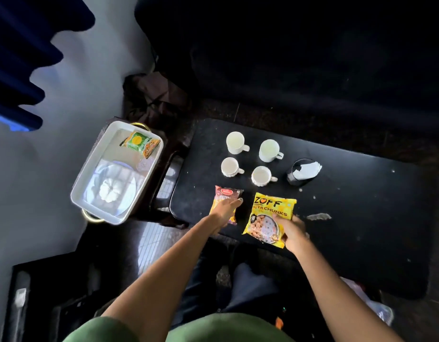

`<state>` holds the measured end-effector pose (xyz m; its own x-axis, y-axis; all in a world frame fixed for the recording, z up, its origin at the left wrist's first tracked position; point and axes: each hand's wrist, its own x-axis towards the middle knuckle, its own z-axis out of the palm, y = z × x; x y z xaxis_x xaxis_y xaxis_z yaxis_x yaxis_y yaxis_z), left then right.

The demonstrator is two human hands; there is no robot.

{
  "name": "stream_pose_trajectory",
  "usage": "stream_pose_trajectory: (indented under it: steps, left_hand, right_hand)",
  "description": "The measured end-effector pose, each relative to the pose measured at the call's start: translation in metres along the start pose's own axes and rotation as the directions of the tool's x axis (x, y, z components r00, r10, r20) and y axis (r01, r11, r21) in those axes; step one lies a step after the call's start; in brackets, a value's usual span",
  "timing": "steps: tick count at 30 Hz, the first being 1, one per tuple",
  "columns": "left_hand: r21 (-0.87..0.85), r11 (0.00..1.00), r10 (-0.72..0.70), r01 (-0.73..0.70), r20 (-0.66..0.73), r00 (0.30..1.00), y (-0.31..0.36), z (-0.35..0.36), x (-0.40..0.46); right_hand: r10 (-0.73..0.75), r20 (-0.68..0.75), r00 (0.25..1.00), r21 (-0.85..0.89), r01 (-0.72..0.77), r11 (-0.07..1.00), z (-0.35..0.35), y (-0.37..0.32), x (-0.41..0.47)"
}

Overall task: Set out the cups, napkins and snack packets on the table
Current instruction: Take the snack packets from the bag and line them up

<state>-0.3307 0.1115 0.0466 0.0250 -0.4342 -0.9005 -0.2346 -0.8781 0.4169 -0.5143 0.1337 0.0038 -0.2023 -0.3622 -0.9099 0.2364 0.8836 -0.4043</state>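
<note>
Four white cups (248,159) and the napkin holder (302,172) already stand on the tabletop (361,206), the left hand (225,209) lies flat-fingered on the maroon packet (227,193), the right hand (291,233) grips the yellow soya-chunks packet (269,218), and the green packet (141,143) remains in the white tray (90,174).

Four white cups (250,159) stand on the black surface (361,206). The soya chunks packet (269,218) is yellow; the other packet (227,197) is dark red. At nine o'clock, a green-and-orange packet (141,143) lies in a white tray (90,178).
</note>
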Motion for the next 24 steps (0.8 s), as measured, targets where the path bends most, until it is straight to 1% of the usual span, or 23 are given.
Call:
stream_pose_trajectory:
  steps: [4,9,13,16,17,20,22,24]
  left_hand:
    - [0.087,0.996,-0.01,0.015,-0.055,0.998,-0.013,0.005,0.009]
    - [0.123,0.992,-0.026,0.03,-0.038,0.999,-0.02,0.012,0.019]
    - [0.167,0.985,-0.035,0.036,-0.011,0.999,-0.019,0.018,0.029]
    - [0.168,0.984,-0.052,0.05,0.005,0.999,-0.016,0.021,0.032]
    - [0.167,0.984,-0.059,0.057,0.008,0.998,-0.016,0.022,0.033]
    - [0.158,0.985,-0.072,0.068,0.021,0.997,-0.016,0.022,0.034]
    - [0.177,0.982,-0.066,0.06,0.03,0.997,-0.018,0.019,0.032]
    - [0.206,0.978,-0.047,0.038,0.038,0.998,-0.02,0.017,0.029]
  right_hand:
    - [0.034,-0.022,0.999,-0.07,-0.035,0.997,0.004,0.015,0.017]
    - [0.048,-0.061,0.997,-0.152,-0.057,0.987,0.018,0.017,0.031]
    - [0.067,-0.06,0.996,-0.135,-0.075,0.988,0.027,0.014,0.04]
    - [0.139,0.001,0.99,-0.087,-0.138,0.987,0.028,0.012,0.043]
    - [0.164,0.002,0.987,-0.08,-0.163,0.983,0.027,0.013,0.044]
    - [0.172,-0.085,0.981,-0.07,-0.178,0.981,0.023,0.016,0.045]
    - [0.145,-0.146,0.979,-0.088,-0.158,0.983,0.023,0.019,0.042]
    - [0.101,-0.17,0.98,-0.128,-0.123,0.984,0.024,0.023,0.04]
